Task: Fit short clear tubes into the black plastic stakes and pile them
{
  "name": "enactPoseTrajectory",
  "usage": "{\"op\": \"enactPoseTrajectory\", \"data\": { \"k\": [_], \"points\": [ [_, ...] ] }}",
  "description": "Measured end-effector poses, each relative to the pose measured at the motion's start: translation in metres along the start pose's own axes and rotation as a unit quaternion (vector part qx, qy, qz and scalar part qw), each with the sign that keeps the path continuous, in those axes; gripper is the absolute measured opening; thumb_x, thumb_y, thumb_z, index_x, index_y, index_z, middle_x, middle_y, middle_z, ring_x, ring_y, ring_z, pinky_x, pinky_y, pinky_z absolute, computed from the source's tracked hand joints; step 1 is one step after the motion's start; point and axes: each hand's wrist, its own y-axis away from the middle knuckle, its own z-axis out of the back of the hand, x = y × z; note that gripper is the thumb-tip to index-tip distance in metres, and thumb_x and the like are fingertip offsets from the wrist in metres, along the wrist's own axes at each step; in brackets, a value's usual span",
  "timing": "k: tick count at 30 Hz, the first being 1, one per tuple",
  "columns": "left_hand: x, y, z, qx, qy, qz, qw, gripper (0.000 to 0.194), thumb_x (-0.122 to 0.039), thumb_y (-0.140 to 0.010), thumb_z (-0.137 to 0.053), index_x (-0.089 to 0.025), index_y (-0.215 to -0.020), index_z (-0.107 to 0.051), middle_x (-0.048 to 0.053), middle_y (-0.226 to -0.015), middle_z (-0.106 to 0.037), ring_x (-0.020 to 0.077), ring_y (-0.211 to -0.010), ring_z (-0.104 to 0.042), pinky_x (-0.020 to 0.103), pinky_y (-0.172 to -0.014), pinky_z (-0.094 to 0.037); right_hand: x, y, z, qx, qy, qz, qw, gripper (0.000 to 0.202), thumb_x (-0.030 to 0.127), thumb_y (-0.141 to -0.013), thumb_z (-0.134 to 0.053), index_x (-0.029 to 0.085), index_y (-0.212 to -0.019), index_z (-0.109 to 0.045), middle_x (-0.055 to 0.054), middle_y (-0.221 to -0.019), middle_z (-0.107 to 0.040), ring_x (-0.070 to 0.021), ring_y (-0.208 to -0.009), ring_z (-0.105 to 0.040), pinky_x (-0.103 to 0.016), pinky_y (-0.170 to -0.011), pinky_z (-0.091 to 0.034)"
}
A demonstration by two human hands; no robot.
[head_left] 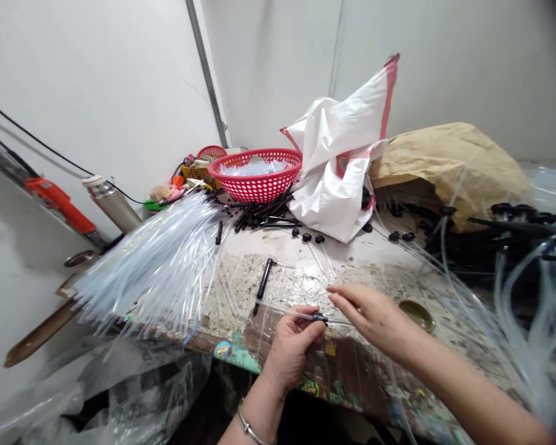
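Observation:
My left hand (296,343) pinches a clear tube with a black fitting (320,317) near the table's front edge. The tube runs left from the fingers to the lower end of a black cylindrical piece (263,285) lying on the table. A thin length sticks out to the right of the fitting, toward my right hand (370,314). That hand is held just above and right of the fitting, fingers extended and slightly apart, with nothing visible between them. Beyond the hands, short clear tubes with black caps (307,237) lie on the worn tabletop (287,266).
A large bundle of clear tubes (161,266) covers the left side. Behind are a red basket (259,185), a white sack (337,142) and brown paper (454,154). Black-capped tubes (504,247) crowd the right. A small round dish (417,315) sits beside my right forearm.

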Motion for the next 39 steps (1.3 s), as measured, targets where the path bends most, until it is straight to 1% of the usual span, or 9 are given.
{"op": "enactPoseTrajectory", "data": {
  "k": [4,9,14,18,23,27,29,34,39],
  "points": [
    [0.001,0.001,0.001,-0.005,-0.009,0.002,1.000,0.028,-0.022,-0.066,-0.074,-0.015,-0.091,-0.062,-0.003,-0.061,-0.058,0.0073,-0.057,-0.049,0.021,-0.058,-0.036,0.031,-0.069,-0.017,0.093,0.002,-0.066,0.993,0.035,0.037,-0.092,-0.031,0.018,-0.102,-0.058,-0.008,-0.091,-0.067,-0.0184,-0.084,-0.061,-0.026,-0.070,-0.043],
    [-0.003,0.001,-0.001,0.022,-0.022,0.008,0.999,0.027,-0.022,-0.061,-0.078,-0.014,-0.082,-0.062,-0.001,-0.066,-0.059,0.0085,-0.057,-0.048,0.022,-0.057,-0.035,0.058,-0.140,-0.071,0.101,0.042,-0.097,0.989,0.045,0.041,-0.085,-0.047,0.010,-0.117,-0.048,-0.018,-0.100,-0.065,-0.0268,-0.094,-0.061,-0.032,-0.075,-0.043],
    [-0.005,-0.001,0.001,0.055,-0.011,0.030,0.998,0.035,-0.027,-0.062,-0.077,-0.014,-0.090,-0.063,0.003,-0.077,-0.063,0.0141,-0.069,-0.053,0.025,-0.062,-0.037,0.056,-0.163,-0.095,0.103,0.056,-0.131,0.984,0.040,0.029,-0.075,-0.058,0.011,-0.111,-0.051,-0.020,-0.100,-0.065,-0.0298,-0.095,-0.060,-0.036,-0.075,-0.044],
    [-0.002,-0.002,0.005,0.038,-0.023,0.040,0.998,0.031,-0.029,-0.061,-0.077,-0.014,-0.085,-0.063,0.000,-0.066,-0.058,0.0104,-0.058,-0.048,0.024,-0.059,-0.035,0.048,-0.163,-0.084,0.081,0.008,-0.135,0.988,0.026,0.018,-0.073,-0.056,0.015,-0.099,-0.054,-0.013,-0.093,-0.065,-0.0243,-0.089,-0.061,-0.031,-0.072,-0.045],
    [0.001,-0.002,0.007,0.028,-0.030,0.039,0.998,0.032,-0.027,-0.066,-0.074,-0.015,-0.094,-0.063,-0.003,-0.060,-0.055,0.0090,-0.057,-0.046,0.022,-0.058,-0.035,0.035,-0.129,-0.022,0.018,-0.124,-0.118,0.985,0.029,0.017,-0.082,-0.037,0.019,-0.111,-0.042,-0.002,-0.077,-0.061,-0.0106,-0.062,-0.057,-0.019,-0.052,-0.041],
    [0.000,-0.002,0.007,0.021,-0.037,0.031,0.999,0.031,-0.028,-0.068,-0.073,-0.016,-0.095,-0.065,-0.002,-0.063,-0.057,0.0084,-0.058,-0.047,0.021,-0.058,-0.035,0.003,-0.061,0.038,-0.066,-0.266,-0.129,0.953,0.017,0.031,-0.084,-0.043,0.020,-0.097,-0.044,0.005,-0.067,-0.051,-0.0046,-0.045,-0.039,-0.015,-0.041,-0.030],
    [-0.001,-0.002,0.005,0.016,-0.044,0.024,0.999,0.030,-0.028,-0.069,-0.072,-0.017,-0.096,-0.065,-0.002,-0.064,-0.058,0.0080,-0.059,-0.047,0.020,-0.059,-0.036,-0.021,-0.021,0.057,-0.103,-0.277,-0.156,0.943,0.023,0.042,-0.082,-0.046,0.020,-0.091,-0.046,0.007,-0.060,-0.046,-0.0044,-0.041,-0.033,-0.016,-0.039,-0.025],
    [-0.004,-0.003,0.002,0.005,-0.073,0.019,0.997,0.031,-0.027,-0.068,-0.073,-0.018,-0.098,-0.067,-0.002,-0.068,-0.061,0.0071,-0.060,-0.049,0.019,-0.061,-0.039,-0.078,0.052,0.070,-0.131,-0.079,-0.208,0.966,0.024,0.041,-0.083,-0.043,0.020,-0.081,-0.054,0.002,-0.063,-0.057,-0.0090,-0.048,-0.044,-0.021,-0.046,-0.033],
    [-0.006,-0.004,-0.002,0.001,-0.080,0.016,0.997,0.033,-0.025,-0.067,-0.074,-0.017,-0.099,-0.067,0.000,-0.075,-0.064,0.0069,-0.062,-0.052,0.018,-0.062,-0.042,-0.098,0.069,0.061,-0.124,0.055,-0.210,0.968,0.019,0.032,-0.081,-0.043,0.019,-0.081,-0.057,-0.002,-0.074,-0.064,-0.0161,-0.068,-0.057,-0.027,-0.063,-0.040]
  ]
}}
